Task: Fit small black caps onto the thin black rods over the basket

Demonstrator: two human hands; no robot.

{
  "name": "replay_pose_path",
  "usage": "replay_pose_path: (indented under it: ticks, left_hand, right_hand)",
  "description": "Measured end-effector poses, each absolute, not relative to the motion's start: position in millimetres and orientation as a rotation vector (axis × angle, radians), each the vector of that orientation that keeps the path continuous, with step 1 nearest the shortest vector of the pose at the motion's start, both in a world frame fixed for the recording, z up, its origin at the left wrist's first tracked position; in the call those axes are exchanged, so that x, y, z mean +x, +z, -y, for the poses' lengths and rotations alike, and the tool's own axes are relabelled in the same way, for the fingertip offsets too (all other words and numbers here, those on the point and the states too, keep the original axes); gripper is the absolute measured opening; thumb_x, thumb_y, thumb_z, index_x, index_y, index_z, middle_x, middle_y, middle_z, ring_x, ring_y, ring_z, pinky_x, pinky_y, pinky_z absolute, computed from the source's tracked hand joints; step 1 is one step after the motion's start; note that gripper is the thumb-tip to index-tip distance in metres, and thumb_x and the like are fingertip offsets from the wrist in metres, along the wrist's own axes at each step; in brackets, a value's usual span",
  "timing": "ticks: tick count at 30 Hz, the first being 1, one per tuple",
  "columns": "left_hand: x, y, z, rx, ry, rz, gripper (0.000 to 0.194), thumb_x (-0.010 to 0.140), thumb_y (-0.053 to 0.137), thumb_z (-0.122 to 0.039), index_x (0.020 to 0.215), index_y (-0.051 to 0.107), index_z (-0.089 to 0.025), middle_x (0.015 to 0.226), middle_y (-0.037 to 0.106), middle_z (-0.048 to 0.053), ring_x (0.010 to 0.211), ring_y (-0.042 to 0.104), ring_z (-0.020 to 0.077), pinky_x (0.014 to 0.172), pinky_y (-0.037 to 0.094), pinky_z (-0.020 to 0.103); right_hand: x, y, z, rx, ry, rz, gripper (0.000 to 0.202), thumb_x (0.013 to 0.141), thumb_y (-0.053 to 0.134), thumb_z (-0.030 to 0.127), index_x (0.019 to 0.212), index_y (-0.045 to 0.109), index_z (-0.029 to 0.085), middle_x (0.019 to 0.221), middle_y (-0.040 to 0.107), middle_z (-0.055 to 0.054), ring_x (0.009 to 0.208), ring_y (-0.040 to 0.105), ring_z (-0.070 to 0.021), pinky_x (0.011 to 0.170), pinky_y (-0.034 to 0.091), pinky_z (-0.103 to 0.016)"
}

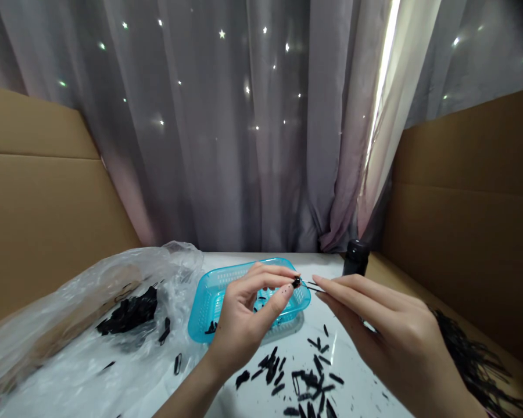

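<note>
My left hand [248,313] pinches a small black bead-like piece [296,283] between thumb and fingertips, just above the blue plastic basket [204,307]. My right hand [383,325] holds a thin black pin or wire [314,286] whose tip points at that piece, almost touching it. Several small black parts [300,377] lie scattered on the white table [357,395] below both hands. A few black pieces lie inside the basket.
A crumpled clear plastic bag [82,325] with a heap of black parts [128,313] lies at the left. A black cylindrical bottle [356,258] stands behind my right hand. Cardboard walls [39,209] flank both sides; grey curtains hang behind. Black strands [475,360] lie at the right.
</note>
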State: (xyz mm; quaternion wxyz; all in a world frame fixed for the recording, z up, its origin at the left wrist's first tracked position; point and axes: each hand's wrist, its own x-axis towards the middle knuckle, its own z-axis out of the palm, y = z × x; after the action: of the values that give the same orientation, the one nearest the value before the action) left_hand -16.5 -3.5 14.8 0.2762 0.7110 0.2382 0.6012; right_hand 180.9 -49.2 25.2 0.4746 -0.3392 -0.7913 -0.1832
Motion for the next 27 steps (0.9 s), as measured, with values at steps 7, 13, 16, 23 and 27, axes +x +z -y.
replay_pose_path:
  ticks: [7, 13, 16, 23, 27]
  left_hand:
    - [-16.7, 12.5, 3.5, 1.967, 1.681, -0.637, 0.013, 0.085, 0.068, -0.015, 0.082, 0.076, -0.024, 0.094, 0.076, 0.002, 0.09, 0.067, 0.0182, 0.085, 0.05, 0.032]
    - [-16.2, 13.5, 3.8, 2.155, 1.801, -0.643, 0.015, 0.084, 0.067, -0.01, 0.084, 0.075, -0.022, 0.093, 0.076, 0.002, 0.086, 0.066, 0.017, 0.081, 0.05, 0.032]
    - [-15.7, 12.5, 3.8, 2.218, 1.836, -0.656, 0.015, 0.084, 0.067, -0.009, 0.084, 0.075, -0.021, 0.093, 0.077, 0.002, 0.084, 0.066, 0.0168, 0.08, 0.049, 0.032]
    - [-12.8, 10.3, 3.8, 2.233, 1.858, -0.705, 0.013, 0.085, 0.067, -0.01, 0.081, 0.072, -0.022, 0.09, 0.077, 0.002, 0.08, 0.068, 0.0185, 0.08, 0.048, 0.035]
    - [-14.0, 9.4, 4.8, 2.203, 1.853, -0.752, 0.013, 0.086, 0.066, -0.012, 0.08, 0.071, -0.022, 0.09, 0.076, 0.002, 0.082, 0.068, 0.0189, 0.082, 0.047, 0.036]
  right_hand:
    - [181.1, 25.6, 50.2, -0.854, -0.457, 1.943, 0.019, 0.096, 0.057, 0.014, 0.111, 0.067, 0.02, 0.091, 0.072, -0.002, 0.07, 0.066, -0.0113, 0.071, 0.051, -0.021]
    - [180.9, 24.0, 49.0, -0.872, -0.48, 1.942, 0.021, 0.096, 0.055, 0.012, 0.11, 0.068, 0.019, 0.09, 0.073, -0.002, 0.07, 0.067, -0.0123, 0.07, 0.051, -0.022]
    - [180.1, 23.9, 48.4, -0.884, -0.535, 1.941, 0.022, 0.095, 0.053, 0.01, 0.108, 0.068, 0.019, 0.09, 0.073, -0.002, 0.07, 0.067, -0.0124, 0.069, 0.051, -0.022]
    - [180.4, 26.2, 47.9, -0.89, -0.61, 1.948, 0.024, 0.094, 0.051, 0.007, 0.105, 0.07, 0.019, 0.087, 0.074, -0.003, 0.068, 0.068, -0.0128, 0.067, 0.051, -0.022]
    - [179.0, 25.4, 47.3, -0.887, -0.568, 1.941, 0.022, 0.094, 0.053, 0.009, 0.105, 0.069, 0.019, 0.088, 0.073, -0.002, 0.069, 0.068, -0.0124, 0.065, 0.051, -0.021]
